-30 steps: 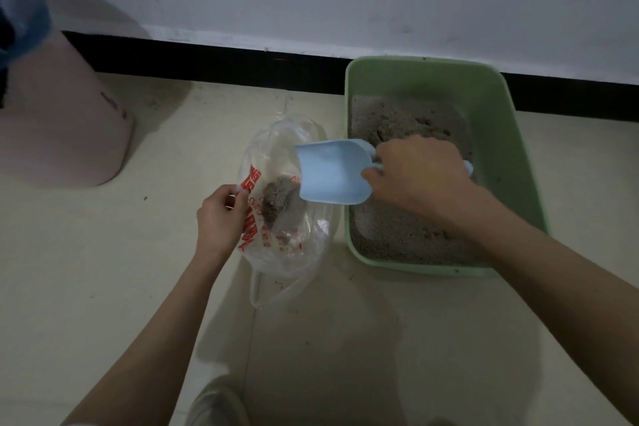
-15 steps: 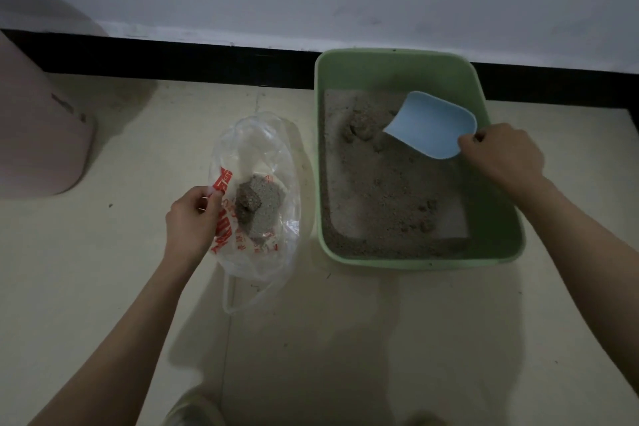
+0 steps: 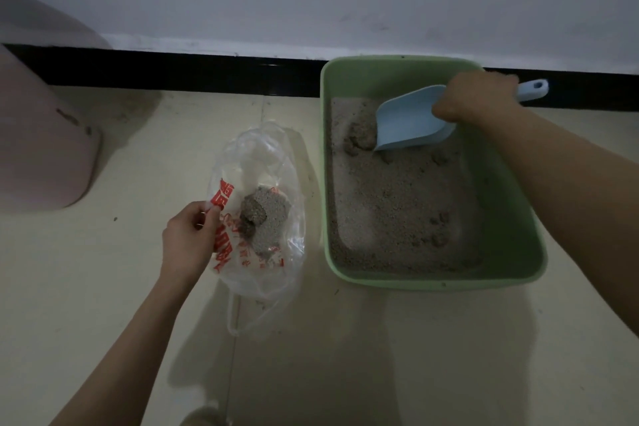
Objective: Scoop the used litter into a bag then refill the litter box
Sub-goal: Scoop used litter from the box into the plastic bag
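Observation:
A green litter box (image 3: 515,252) stands on the floor by the wall, holding grey-brown litter (image 3: 394,211) with several dark clumps. My right hand (image 3: 475,100) grips the handle of a light blue scoop (image 3: 408,121). The scoop's front edge is down in the litter beside a clump (image 3: 361,135) at the box's far left corner. Left of the box lies a clear plastic bag with red print (image 3: 262,162), holding a lump of used litter (image 3: 264,214). My left hand (image 3: 188,239) pinches the bag's left rim and holds it open.
A pink rounded container (image 3: 38,135) stands at the left near the wall. A black baseboard (image 3: 193,71) runs along the wall behind everything. The toe of a shoe (image 3: 202,417) shows at the bottom edge. Pale floor tiles lie in front.
The scoop left the bag's mouth, swung right over the box, and now dips into the litter at the far left corner. The left hand kept its hold on the bag.

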`<state>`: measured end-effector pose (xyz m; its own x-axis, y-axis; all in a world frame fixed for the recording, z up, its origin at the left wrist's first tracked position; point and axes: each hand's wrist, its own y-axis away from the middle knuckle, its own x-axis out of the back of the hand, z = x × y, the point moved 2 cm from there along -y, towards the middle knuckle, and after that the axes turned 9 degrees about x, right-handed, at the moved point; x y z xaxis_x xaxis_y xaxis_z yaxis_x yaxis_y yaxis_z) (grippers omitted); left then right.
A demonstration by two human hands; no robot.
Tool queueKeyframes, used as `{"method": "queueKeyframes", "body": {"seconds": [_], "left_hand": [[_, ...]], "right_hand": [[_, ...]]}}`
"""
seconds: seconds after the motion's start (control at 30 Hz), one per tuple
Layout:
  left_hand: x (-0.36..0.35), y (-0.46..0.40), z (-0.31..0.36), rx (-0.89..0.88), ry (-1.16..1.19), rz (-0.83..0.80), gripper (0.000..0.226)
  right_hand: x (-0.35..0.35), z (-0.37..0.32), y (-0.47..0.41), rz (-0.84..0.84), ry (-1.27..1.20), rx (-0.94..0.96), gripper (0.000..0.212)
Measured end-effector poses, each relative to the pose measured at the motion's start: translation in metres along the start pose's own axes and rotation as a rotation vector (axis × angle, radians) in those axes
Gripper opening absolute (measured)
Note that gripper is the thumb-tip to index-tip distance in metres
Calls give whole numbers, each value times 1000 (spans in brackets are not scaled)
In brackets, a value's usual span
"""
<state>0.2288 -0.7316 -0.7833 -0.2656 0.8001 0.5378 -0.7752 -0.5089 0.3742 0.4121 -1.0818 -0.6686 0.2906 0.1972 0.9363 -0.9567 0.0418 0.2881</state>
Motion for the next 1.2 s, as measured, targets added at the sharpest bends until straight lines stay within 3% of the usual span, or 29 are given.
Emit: {"method": "queueKeyframes", "body": {"seconds": [0.57, 0.93, 1.2], "left_hand": [[-2, -1, -6, 45, 33, -21, 22], [0, -4, -10, 73, 33, -19, 24], [-7, -2, -1, 44, 14, -32, 23]], "right_hand": [[0, -27, -20, -141, 309, 21, 19], [-9, -5, -2, -21, 110, 28, 25], [3, -20, 3, 133, 271, 110, 29]]}}
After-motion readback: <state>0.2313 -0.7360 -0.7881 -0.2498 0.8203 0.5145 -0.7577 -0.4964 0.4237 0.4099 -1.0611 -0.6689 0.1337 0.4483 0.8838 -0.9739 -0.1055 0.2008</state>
